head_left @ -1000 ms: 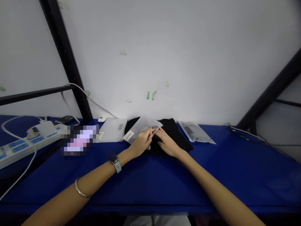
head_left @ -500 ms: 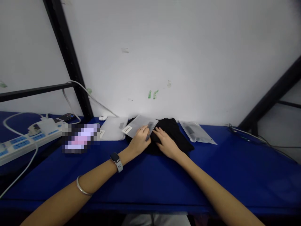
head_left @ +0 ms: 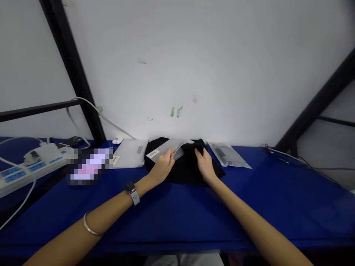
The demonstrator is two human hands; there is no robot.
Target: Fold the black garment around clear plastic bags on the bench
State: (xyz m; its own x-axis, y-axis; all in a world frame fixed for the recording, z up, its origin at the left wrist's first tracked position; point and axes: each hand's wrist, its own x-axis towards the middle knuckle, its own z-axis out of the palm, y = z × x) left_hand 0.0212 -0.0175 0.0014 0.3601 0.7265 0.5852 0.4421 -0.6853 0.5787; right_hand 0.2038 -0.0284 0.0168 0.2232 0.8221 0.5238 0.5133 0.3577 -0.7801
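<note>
My left hand (head_left: 163,164) is closed on the near edge of a frosted plastic bag (head_left: 169,145) with a small white label at its left corner. Black folded cloth (head_left: 183,171) lies beneath the bag on the blue table. My right hand (head_left: 204,164) pinches a raised part of the black cloth beside the bag's right end. Whether some of the cloth is inside the bag, I cannot tell. Another frosted bag (head_left: 231,155) lies flat to the right of the cloth, and a stack of similar white bags (head_left: 131,153) lies to its left.
A pixelated phone-like object (head_left: 90,166) lies at the left on the blue table (head_left: 172,214). Beyond it are a white power strip (head_left: 36,168) with cords and a white earphone case (head_left: 117,141). Thin dark cables (head_left: 299,159) trail at the right. Black rack posts and a white wall stand behind.
My right hand, which lay spread on the black cloth, has moved right and now grips and lifts a bit of it. The bag's opening edge now bulges upward in my left hand.
</note>
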